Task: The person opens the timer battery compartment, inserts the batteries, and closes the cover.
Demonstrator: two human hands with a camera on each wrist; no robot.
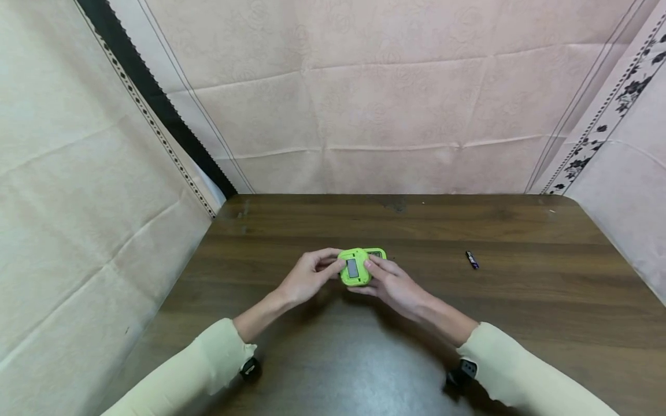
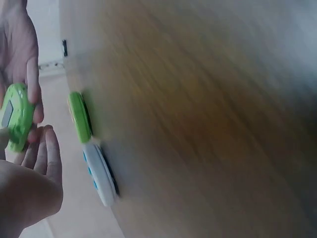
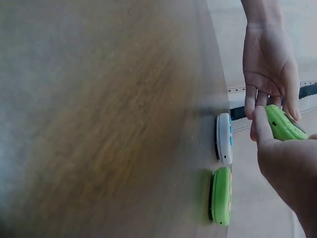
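Observation:
Near the middle of the table, both hands hold a lime-green, rounded handheld device [image 1: 361,278] with a grey rectangle on its upper face. My left hand [image 1: 312,274] pinches its left side, thumb on top. On the other side, my right hand [image 1: 394,288] grips it with the thumb over the face and fingers underneath. The left wrist view shows this device [image 2: 21,116] raised off the table between the hands. Beyond it lie a second green device [image 2: 79,116] and a white device with blue buttons [image 2: 101,173], the white one hidden in the head view.
A small dark battery [image 1: 472,260] lies on the wooden table [image 1: 520,323], to the right of the hands. Pale patterned cloth [image 1: 395,115] hangs behind the far edge and along both sides. A dark strip [image 1: 161,104] runs down the left cloth.

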